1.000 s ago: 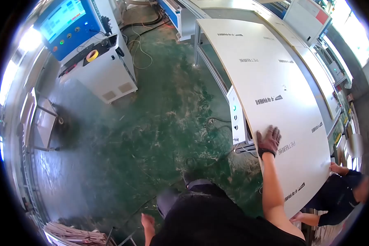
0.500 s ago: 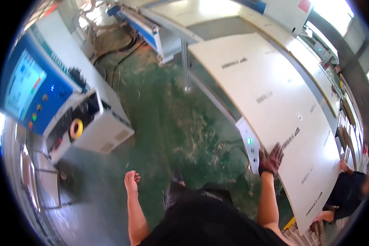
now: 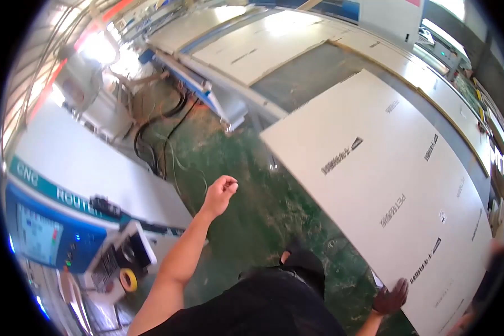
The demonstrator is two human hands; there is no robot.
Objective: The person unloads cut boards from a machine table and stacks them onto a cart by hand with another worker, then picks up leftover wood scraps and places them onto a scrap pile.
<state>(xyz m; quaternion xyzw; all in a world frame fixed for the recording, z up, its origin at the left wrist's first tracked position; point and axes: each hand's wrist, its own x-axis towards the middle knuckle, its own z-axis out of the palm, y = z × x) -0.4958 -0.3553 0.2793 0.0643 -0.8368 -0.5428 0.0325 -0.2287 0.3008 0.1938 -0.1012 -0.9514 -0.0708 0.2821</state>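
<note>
A large white printed board (image 3: 369, 162) spans the right side of the head view. My right hand (image 3: 391, 298), in a dark reddish glove, holds the board's near edge, its fingers on the upper face; the underside of the grip is hidden. My left hand (image 3: 221, 195) is bare and hangs in the air above the green floor, left of the board and apart from it. Its fingers are curled in, with nothing seen in them.
A CNC router cabinet (image 3: 95, 162) with a blue control panel (image 3: 56, 232) and a yellow tape roll (image 3: 128, 279) stands at left. Ahead lies a machine table (image 3: 308, 73) with white panels. Cables (image 3: 145, 134) run over the floor. Another person (image 3: 487, 280) is at the far right.
The board has slid forward over the machine table, with my right hand still at its edge. My left hand has swung up and forward. The view has shifted as I step ahead.
</note>
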